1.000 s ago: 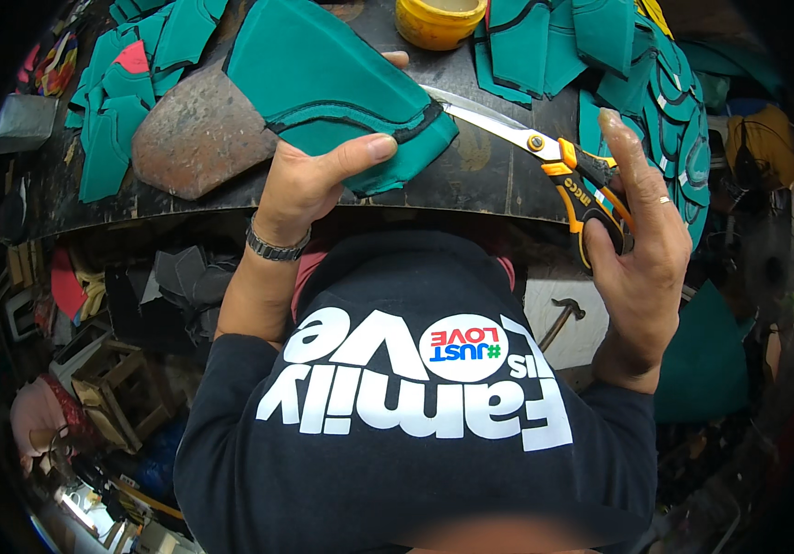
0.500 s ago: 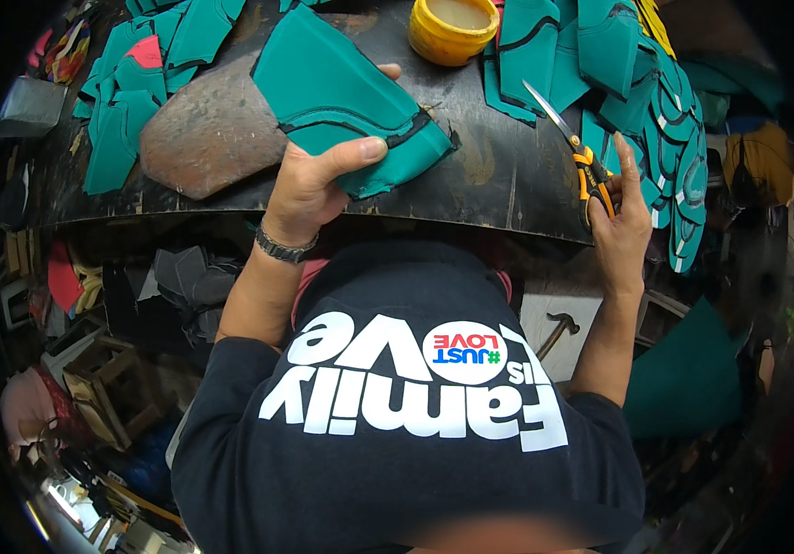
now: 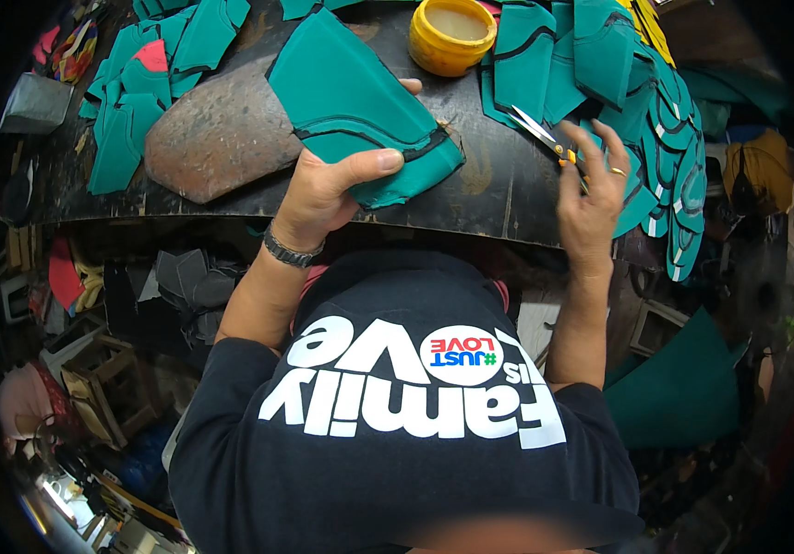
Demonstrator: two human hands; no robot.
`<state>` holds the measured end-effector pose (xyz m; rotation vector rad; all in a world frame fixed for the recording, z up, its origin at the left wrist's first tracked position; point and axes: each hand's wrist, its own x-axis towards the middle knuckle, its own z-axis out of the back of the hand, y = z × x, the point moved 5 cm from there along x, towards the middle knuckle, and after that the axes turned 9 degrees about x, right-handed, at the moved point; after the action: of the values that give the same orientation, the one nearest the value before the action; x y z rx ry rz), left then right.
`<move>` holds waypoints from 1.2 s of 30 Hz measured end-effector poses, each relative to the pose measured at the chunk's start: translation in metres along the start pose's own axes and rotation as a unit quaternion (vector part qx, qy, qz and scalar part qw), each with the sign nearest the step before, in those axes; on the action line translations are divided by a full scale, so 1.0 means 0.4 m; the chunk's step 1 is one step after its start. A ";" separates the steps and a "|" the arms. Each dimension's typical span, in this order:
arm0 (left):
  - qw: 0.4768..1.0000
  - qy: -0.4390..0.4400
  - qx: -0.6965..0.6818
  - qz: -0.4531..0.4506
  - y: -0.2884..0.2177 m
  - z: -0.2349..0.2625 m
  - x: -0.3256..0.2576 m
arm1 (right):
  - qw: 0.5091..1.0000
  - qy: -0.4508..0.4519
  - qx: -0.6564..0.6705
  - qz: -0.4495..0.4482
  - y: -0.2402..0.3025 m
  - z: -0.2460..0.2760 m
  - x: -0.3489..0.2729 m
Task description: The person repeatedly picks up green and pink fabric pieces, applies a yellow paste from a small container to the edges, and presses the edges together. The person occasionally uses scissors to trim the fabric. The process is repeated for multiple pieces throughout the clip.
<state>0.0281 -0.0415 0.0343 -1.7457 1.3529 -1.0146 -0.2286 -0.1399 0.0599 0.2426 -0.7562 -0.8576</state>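
My left hand point(image 3: 328, 194) grips a teal fabric panel point(image 3: 355, 97), thumb on top and fingers beneath; one fingertip shows at the far edge. A curved black seam crosses the panel, and black shows along parts of its edge. Beyond the table's front edge at the right, my right hand point(image 3: 593, 198) holds scissors point(image 3: 543, 131) with orange-and-black handles. Their blades point to the far left, nearly closed together. The handles are mostly hidden behind my fingers. Left of the panel lies a flat, worn brown slab point(image 3: 222, 134).
Stacked teal pieces lie at the far left point(image 3: 129, 129) and right point(image 3: 522, 74), with an overlapping row of rounded teal pieces point(image 3: 688, 185) at the right edge. A yellow tub point(image 3: 452, 37) of pale contents stands at the back. Below the dark table point(image 3: 471, 198) is teal sheet material point(image 3: 679, 392).
My right hand has moved left and turned, its fingers now over the scissors' handles. The scissors have shifted left and down. My left hand and the panel have moved slightly right.
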 end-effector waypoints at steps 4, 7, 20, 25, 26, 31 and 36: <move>1.000 0.016 0.006 0.010 0.001 -0.021 0.000 | 0.991 0.008 0.043 0.128 0.133 -0.069 0.013; 1.000 0.014 0.009 0.000 -0.004 -0.021 -0.003 | 0.986 0.010 0.042 0.163 0.176 -0.086 0.024; 0.999 0.017 0.035 0.001 -0.003 -0.024 -0.004 | 0.969 -0.047 -0.074 0.230 0.228 -0.059 0.024; 1.000 0.009 0.016 0.004 0.005 -0.028 -0.002 | 0.966 -0.044 -0.094 0.237 0.235 -0.063 0.018; 1.000 0.002 -0.002 0.013 0.010 -0.027 -0.002 | 0.965 -0.045 -0.101 0.237 0.238 -0.066 0.016; 0.999 -0.011 -0.031 0.036 0.026 -0.027 -0.005 | 0.966 0.042 0.063 0.249 0.250 -0.053 0.022; 1.000 -0.010 -0.021 0.021 0.022 -0.023 -0.006 | 0.942 0.034 0.306 0.133 0.227 -0.004 0.024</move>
<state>0.0157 -0.0415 0.0302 -1.7475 1.4019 -0.9504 -0.1697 -0.0889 0.1073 0.7025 -0.9540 -0.3355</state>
